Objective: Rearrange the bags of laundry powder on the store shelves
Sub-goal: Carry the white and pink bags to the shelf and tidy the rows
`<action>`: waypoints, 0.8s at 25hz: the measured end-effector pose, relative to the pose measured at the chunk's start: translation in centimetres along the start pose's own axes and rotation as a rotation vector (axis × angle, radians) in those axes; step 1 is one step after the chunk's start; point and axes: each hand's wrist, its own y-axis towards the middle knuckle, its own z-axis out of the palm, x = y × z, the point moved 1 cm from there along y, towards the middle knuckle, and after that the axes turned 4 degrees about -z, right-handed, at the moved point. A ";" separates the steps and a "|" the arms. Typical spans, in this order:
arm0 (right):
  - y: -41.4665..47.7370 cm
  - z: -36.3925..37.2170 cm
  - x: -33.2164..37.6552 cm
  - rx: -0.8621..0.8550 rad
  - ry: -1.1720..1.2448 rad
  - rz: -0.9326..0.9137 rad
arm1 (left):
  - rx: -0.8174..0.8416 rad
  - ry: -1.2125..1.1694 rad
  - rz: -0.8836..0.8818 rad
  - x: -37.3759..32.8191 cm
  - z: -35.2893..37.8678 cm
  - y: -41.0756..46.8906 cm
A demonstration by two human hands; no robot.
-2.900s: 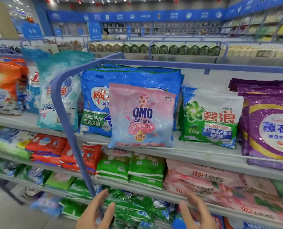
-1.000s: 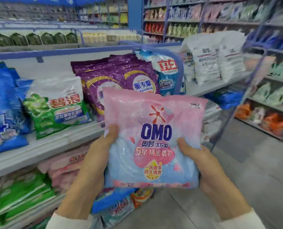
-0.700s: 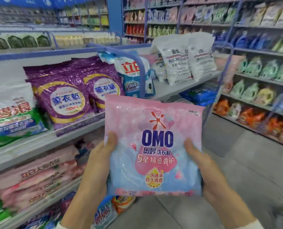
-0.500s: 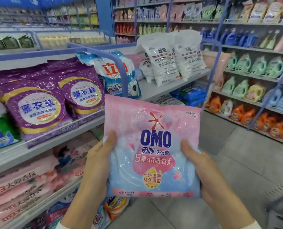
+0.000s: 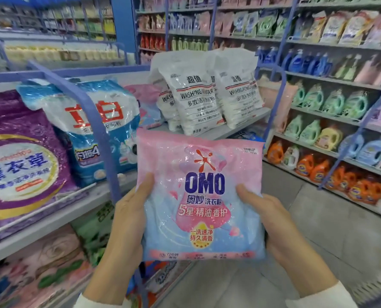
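One pink OMO bag (image 5: 203,196) is held upright in mid-air, clear of the shelves, with its label facing the camera. The left hand (image 5: 129,210) grips its left edge, thumb on the front; the right hand (image 5: 267,216) grips its right edge likewise. Behind and above it stand white washing-powder bags (image 5: 198,98); to its left a blue-and-white bag (image 5: 91,130), then a purple bag (image 5: 18,161).

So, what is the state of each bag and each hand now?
OMO bag: upright, off the shelf, held by both side edges.
Left hand: grips the bag's left edge.
Right hand: grips its right edge.
White bags: standing on the shelf.
Blue bag: standing on the shelf, behind the rail.
Purple bag: on the shelf, front facing out.
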 end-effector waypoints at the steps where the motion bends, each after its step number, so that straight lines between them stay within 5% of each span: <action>1: 1.7 -0.5 0.7 -0.024 -0.011 -0.020 | 0.006 -0.009 -0.006 0.0 1.0 1.6; 12: 20.7 -0.9 2.7 0.144 -0.016 -0.026 | -0.129 -0.028 0.109 -1.2 6.3 14.7; 20: 35.3 2.1 5.9 0.489 -0.063 0.064 | -0.471 0.040 0.302 -3.4 10.7 20.1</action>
